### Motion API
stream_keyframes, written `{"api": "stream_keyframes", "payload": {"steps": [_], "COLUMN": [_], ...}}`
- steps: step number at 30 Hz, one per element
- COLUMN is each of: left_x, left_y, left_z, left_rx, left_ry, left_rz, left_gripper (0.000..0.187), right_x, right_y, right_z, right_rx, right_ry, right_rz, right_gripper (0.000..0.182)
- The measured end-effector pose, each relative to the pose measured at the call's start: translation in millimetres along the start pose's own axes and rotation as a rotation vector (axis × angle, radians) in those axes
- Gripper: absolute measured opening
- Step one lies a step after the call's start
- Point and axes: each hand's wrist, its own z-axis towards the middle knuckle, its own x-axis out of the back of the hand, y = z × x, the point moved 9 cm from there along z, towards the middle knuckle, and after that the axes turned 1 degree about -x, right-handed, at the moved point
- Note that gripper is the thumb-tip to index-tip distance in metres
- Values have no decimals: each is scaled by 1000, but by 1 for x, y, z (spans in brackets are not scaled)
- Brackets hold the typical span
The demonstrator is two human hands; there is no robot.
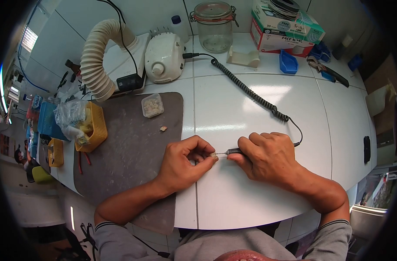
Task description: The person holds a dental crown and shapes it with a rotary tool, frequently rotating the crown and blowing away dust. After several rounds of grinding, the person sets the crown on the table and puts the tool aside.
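Observation:
Between the thumb and fingers of my left hand [185, 162] is a small pale piece [213, 154], mostly covered by the fingertips. My right hand [270, 158] is wrapped round a dark rotary handpiece [234, 151], whose thin metal tip points left and meets the pale piece. A coiled black cord [255, 96] runs from the handpiece's back end to a white control unit [165, 58]. On the grey mat [128, 130], a small clear tub [152, 105] holds pale pieces, and one tan piece [163, 128] lies below it.
A ribbed hose [94, 56] arches at the back left, beside a yellow basket [98, 126] with plastic bags. Along the back stand a glass jar [213, 30], mask boxes [281, 39] and a blue tray [288, 62]. Pliers [333, 74] lie at the back right.

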Motion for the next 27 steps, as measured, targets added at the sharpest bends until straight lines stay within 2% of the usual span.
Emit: {"api": "stream_keyframes", "payload": {"steps": [27], "left_x": [1], "left_y": [1], "left_z": [-1], "left_rx": [-22], "left_ry": [-14], "left_rz": [-8], "left_gripper": [18], "right_x": [-1], "right_y": [0], "right_z": [-1], "right_rx": [19], "right_ry": [17], "right_rz": [-17], "right_gripper": [47]}}
